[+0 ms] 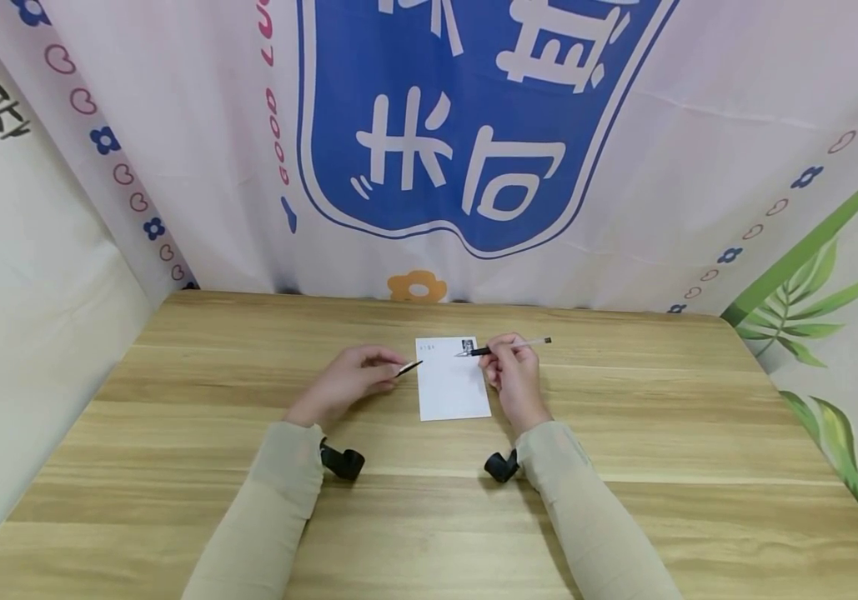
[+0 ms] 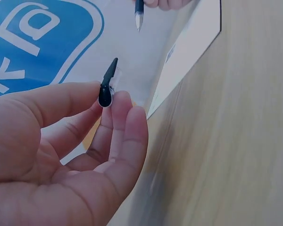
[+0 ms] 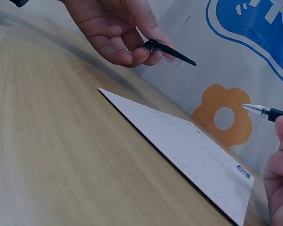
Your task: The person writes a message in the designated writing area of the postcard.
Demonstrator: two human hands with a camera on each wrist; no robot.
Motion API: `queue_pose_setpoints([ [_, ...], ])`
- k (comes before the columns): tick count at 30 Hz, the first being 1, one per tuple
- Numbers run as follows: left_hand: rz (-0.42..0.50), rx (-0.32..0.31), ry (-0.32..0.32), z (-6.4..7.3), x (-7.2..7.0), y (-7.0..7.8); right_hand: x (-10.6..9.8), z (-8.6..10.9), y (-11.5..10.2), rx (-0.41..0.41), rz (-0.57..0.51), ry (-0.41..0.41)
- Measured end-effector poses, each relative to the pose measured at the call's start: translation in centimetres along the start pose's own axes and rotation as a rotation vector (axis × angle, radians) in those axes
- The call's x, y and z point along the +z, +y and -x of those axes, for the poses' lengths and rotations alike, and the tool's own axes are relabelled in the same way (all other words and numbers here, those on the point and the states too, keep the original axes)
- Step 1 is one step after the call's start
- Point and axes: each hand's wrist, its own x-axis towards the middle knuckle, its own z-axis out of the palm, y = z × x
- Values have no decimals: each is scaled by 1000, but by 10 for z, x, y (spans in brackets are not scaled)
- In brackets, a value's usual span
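Note:
Between thumb and fingers, my left hand [image 1: 359, 377] pinches a pen cap [image 2: 108, 87], clear with a black clip, just left of the paper. My right hand [image 1: 513, 371] holds an uncapped pen [image 1: 517, 346] with a black grip and clear barrel. Its silver tip [image 3: 254, 109] points left, over the upper part of the paper. A white sheet or pad [image 1: 453, 387] lies flat on the table between both hands, with a small dark printed mark at its top right corner and faint print at top left.
The wooden table [image 1: 413, 525] reaches back to a printed curtain [image 1: 218, 192] with a blue sign and an orange flower. Black camera mounts [image 1: 343, 462] sit at the wrists, near the tabletop.

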Motion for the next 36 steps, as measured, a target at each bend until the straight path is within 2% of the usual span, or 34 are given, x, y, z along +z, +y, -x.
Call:
queue_pose_setpoints([
  [4, 81, -4, -27, 0, 6, 0, -1, 1, -1, 4, -7, -29],
  [11, 120, -19, -44, -3, 16, 0, -1, 2, -1, 10, -55, -104],
  [26, 145, -27, -77, -5, 22, -1, -1, 5, 0, 24, -58, -261],
  [36, 170, -30, -87, -6, 24, -1, -2, 4, 1, 58, -54, -327],
])
